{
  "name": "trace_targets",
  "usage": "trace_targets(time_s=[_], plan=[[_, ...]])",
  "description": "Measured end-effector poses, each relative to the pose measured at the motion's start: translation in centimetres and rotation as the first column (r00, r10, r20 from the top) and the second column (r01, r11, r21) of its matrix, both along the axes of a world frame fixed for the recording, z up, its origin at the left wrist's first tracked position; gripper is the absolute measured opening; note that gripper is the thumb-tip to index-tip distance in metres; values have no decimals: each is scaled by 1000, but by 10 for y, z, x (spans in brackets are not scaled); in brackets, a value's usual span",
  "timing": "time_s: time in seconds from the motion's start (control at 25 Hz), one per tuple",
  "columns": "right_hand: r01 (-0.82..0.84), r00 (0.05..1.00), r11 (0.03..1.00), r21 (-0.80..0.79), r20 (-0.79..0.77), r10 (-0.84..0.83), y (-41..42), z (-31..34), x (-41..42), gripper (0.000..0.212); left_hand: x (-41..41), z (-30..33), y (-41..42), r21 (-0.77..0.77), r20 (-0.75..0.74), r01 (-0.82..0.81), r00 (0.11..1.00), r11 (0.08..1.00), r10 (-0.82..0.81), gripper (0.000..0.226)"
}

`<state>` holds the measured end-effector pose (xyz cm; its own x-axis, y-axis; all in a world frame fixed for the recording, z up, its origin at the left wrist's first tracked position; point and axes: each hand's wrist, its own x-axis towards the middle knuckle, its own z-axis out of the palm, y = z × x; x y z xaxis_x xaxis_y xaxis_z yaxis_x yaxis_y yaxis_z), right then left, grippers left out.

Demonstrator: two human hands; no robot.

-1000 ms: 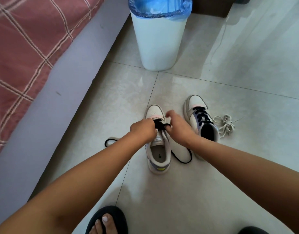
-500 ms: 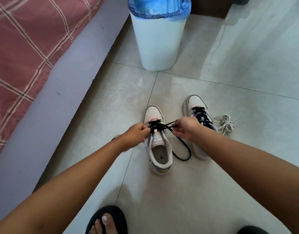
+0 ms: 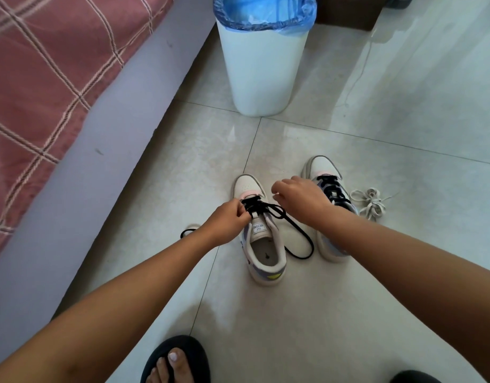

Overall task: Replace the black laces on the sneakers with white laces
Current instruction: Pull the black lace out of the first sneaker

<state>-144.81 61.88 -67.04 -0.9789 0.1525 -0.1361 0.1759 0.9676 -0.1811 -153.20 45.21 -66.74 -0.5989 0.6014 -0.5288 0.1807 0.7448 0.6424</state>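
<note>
Two white sneakers stand on the tiled floor. The nearer left sneaker (image 3: 265,244) has a black lace (image 3: 299,233) partly pulled out, looping loose on the floor to its right. My left hand (image 3: 227,219) pinches that lace at the upper eyelets. My right hand (image 3: 299,197) hovers just right of the sneaker's toe with fingers loosely curled, and I see nothing in them. Behind my right wrist, the right sneaker (image 3: 324,167) carries its black lace (image 3: 335,190) fully threaded. A bundle of white laces (image 3: 372,203) lies on the floor to its right.
A white bin (image 3: 261,64) with a blue liner stands ahead. On the left runs a bed (image 3: 45,78) with a red checked cover. My foot in a black slipper (image 3: 174,360) is at the bottom edge. A loose black lace end (image 3: 187,232) shows beside my left wrist.
My right hand let go of the black lace it was pulling to the right and moved up and forward. My left hand stayed at the eyelets.
</note>
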Motion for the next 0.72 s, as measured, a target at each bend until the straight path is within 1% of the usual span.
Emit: trace_targets(time_s=[0.08,0.12,0.2,0.32,0.4,0.48,0.56,0.6,0.64,0.68,0.72], plan=[[19,997,983,-182,75,-6,3,3,-3,31,0,-2,-1,3,5,-7,1000,1000,7,13],[-6,995,979,-202,96,26,-1,3,-4,29,0,-2,-1,1,1,-4,1000,1000,4,13],[-59,988,989,-139,131,78,-8,-3,-5,23,0,-3,0,-3,-11,9,1000,1000,-9,13],[-77,992,996,-48,93,82,-8,-9,-4,25,-1,-2,-1,-1,-11,29,1000,1000,-29,13],[-82,991,997,-6,109,82,-6,-11,-3,27,-1,-2,-2,4,-4,29,1000,1000,-29,13],[-82,991,997,-10,108,83,-6,-14,-2,27,0,-3,-2,1,-2,34,999,999,-34,13],[-133,989,990,-49,58,136,-9,-11,-1,16,-1,-2,-2,2,-3,42,999,999,-42,13],[-162,986,986,-37,19,163,-10,-7,0,11,-1,-1,-1,3,-4,52,999,999,-52,15],[-184,983,983,10,14,183,-8,-7,0,13,-1,-1,-2,2,-2,66,998,998,-66,17],[-174,985,982,76,4,174,-3,-4,-2,15,-1,0,-2,0,1,82,997,997,-82,20],[-95,995,992,87,-9,96,5,0,-3,15,-2,0,-2,-5,5,97,995,995,-97,21]])
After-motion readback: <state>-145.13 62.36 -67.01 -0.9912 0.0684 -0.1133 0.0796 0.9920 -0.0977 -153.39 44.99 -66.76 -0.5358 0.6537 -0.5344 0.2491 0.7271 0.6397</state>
